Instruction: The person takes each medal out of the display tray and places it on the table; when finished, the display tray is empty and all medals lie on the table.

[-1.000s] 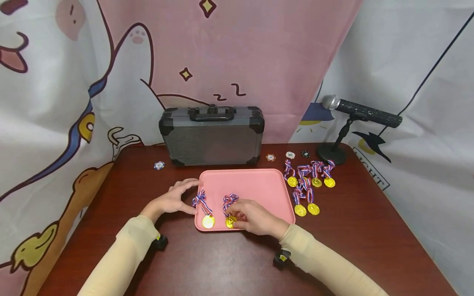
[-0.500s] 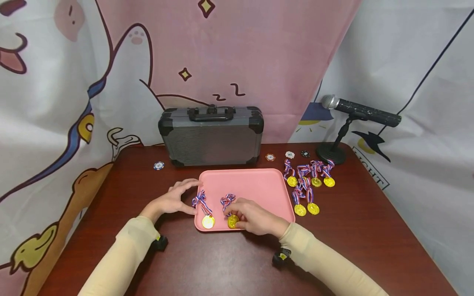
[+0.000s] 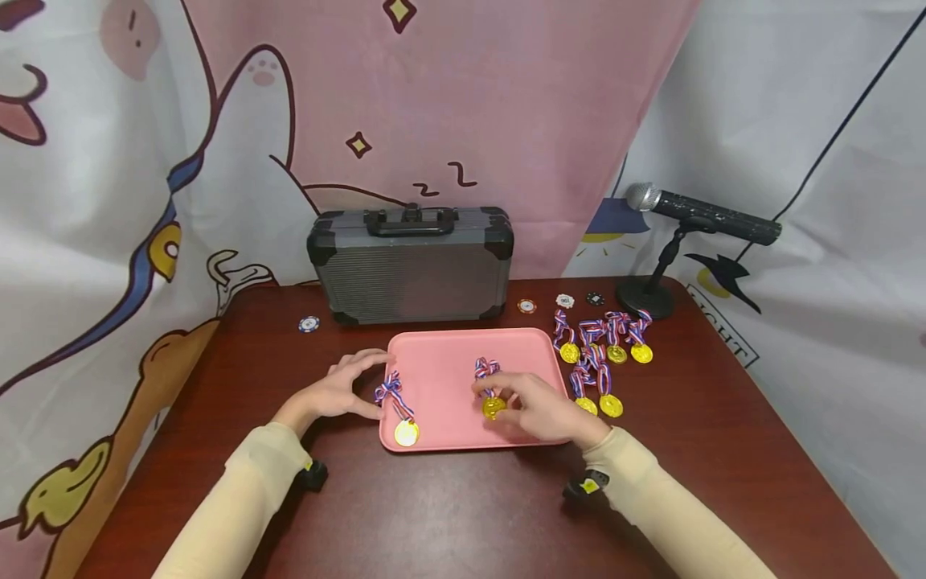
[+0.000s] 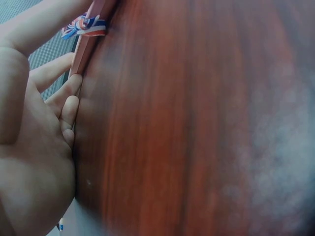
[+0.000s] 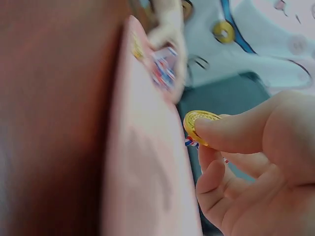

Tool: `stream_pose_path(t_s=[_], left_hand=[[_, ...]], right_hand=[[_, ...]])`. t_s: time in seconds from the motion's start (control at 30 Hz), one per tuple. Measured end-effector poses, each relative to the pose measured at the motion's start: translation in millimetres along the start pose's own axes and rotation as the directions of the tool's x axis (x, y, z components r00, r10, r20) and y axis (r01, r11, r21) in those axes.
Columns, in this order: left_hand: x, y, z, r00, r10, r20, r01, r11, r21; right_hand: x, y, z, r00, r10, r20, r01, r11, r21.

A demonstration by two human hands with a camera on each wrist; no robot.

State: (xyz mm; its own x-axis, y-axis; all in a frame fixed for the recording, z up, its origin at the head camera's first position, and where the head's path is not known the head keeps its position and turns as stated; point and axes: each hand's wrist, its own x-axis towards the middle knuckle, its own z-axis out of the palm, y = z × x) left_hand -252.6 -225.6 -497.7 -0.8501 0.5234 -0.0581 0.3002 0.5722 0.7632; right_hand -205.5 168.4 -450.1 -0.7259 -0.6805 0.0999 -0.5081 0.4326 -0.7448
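Up top in the head view, the right hand [image 3: 538,410] pinches a gold medal [image 3: 493,407] over the pink tray [image 3: 448,354]. The left hand [image 3: 340,392] rests with loose fingers on the tray's left edge. Close up at the right wrist, thumb and finger squeeze the medal [image 5: 199,124].

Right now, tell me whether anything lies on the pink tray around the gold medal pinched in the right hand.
The right hand pinches the gold medal with striped ribbon over the pink plastic tray. Only a second ribboned gold medal lies there, at the near-left corner, well apart. Nothing else visible.
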Motion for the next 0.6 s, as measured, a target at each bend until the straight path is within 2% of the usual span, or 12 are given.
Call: stream_pose_path(t_s=[0.13,0.3,0.47,0.6], left_hand=[[-0.9,0.2,0.1,1.000,0.011,-0.005,-0.011,1.000,0.004],[-1.0,1.9,0.0,1.000,0.016,-0.004,-0.016,1.000,0.008],[-1.4,2.5,0.1,1.000,0.002,0.000,-0.002,1.000,-0.003],[-1.5,2.1,0.2,1.000,-0.016,0.000,0.016,1.000,0.001]], right_hand=[[-20,7,-36,0.995,0.027,-0.099,-0.032,0.998,-0.051],[-53,18,-82,0.973,0.078,-0.218,-0.111,0.983,-0.143],[-89,37,-113,0.946,0.134,-0.295,-0.215,0.941,-0.262],[-114,53,-124,0.920,0.212,-0.331,-0.312,0.906,-0.287]])
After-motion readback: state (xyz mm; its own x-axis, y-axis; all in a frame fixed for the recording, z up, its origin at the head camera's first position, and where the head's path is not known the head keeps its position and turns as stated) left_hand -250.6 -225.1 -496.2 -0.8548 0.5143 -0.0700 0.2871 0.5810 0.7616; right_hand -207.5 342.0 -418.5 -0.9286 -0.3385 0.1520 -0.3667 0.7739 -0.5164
